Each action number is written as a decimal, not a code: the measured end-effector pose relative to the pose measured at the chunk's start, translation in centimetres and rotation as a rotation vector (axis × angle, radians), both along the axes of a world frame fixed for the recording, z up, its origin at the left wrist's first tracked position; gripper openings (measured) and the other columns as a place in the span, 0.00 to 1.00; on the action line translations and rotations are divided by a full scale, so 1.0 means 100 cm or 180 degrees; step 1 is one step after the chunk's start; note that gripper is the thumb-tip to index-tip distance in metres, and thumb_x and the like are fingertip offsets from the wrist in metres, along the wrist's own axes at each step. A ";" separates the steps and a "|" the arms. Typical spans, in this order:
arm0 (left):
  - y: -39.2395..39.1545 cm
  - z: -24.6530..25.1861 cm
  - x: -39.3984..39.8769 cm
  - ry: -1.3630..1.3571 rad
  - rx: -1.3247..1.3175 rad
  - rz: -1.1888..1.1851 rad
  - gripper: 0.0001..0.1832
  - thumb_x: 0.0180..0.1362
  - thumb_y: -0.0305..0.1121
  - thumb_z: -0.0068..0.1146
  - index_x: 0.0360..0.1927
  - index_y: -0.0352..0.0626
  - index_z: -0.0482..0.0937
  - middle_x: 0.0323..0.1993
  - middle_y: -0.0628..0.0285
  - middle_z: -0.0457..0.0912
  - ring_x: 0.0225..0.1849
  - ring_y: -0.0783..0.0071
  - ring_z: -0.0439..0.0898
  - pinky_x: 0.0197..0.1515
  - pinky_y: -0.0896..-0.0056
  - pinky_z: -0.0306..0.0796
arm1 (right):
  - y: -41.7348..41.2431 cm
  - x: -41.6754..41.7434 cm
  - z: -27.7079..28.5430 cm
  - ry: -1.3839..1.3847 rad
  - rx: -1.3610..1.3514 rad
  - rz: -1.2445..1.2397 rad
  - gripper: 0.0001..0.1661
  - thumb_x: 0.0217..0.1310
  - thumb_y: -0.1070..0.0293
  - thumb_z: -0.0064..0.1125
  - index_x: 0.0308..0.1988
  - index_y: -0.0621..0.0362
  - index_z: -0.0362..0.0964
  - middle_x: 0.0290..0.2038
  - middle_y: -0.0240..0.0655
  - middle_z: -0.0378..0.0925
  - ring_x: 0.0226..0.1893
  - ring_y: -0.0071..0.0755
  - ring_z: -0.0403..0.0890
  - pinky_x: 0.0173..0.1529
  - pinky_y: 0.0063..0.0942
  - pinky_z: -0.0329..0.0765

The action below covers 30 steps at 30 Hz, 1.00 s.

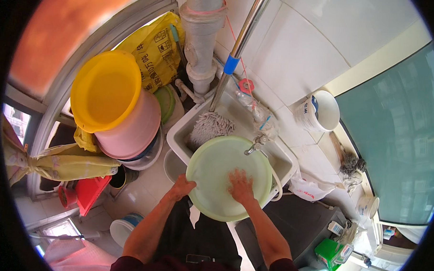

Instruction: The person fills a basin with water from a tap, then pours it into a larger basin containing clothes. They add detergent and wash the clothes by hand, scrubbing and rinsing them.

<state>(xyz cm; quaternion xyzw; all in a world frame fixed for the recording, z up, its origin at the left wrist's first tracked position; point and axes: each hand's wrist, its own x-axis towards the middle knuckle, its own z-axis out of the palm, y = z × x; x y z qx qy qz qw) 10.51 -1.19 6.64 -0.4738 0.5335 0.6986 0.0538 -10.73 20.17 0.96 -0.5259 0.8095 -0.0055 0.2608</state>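
A pale green plastic basin (216, 146) with water in it rests over the front of a white utility sink (291, 161). My left hand (182, 187) grips the basin's left rim. My right hand (241, 186) is in the water with its fingers spread, apart from the rim; I see nothing in it. A metal tap (253, 148) juts over the basin's far right side. Behind the basin, a grey chenille mop head (212, 126) lies in the sink, its metal pole (238, 46) leaning up and away.
At left stand a yellow basin (111, 92) and a pink tub (138, 129), stacked. A white bucket (327, 110) is at the right wall. A dark cabinet (289, 224) stands right of me, with a green box (329, 252) beyond. A bucket (126, 227) is at lower left.
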 end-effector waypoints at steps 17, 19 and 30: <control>0.001 -0.015 0.003 0.0125 -0.0081 0.0119 0.20 0.53 0.27 0.56 0.47 0.23 0.85 0.37 0.53 0.88 0.38 0.66 0.85 0.41 0.62 0.80 | 0.051 -0.001 0.047 -0.0452 -0.0771 0.0009 0.22 0.72 0.64 0.59 0.61 0.54 0.76 0.64 0.42 0.77 0.67 0.50 0.74 0.73 0.49 0.68; 0.003 -0.017 0.002 0.0215 -0.0057 0.0149 0.20 0.53 0.26 0.56 0.47 0.24 0.85 0.38 0.53 0.88 0.38 0.66 0.85 0.41 0.61 0.80 | 0.049 -0.002 0.060 -0.0658 -0.0649 -0.0320 0.19 0.72 0.64 0.58 0.59 0.54 0.78 0.60 0.41 0.81 0.65 0.47 0.77 0.73 0.51 0.68; 0.010 0.002 0.011 0.0141 -0.0036 0.0110 0.22 0.54 0.23 0.54 0.52 0.25 0.83 0.41 0.51 0.88 0.39 0.62 0.87 0.42 0.59 0.82 | 0.069 0.034 0.052 -0.0063 -0.1353 -0.0778 0.16 0.67 0.67 0.62 0.53 0.55 0.81 0.53 0.44 0.83 0.57 0.52 0.80 0.66 0.49 0.74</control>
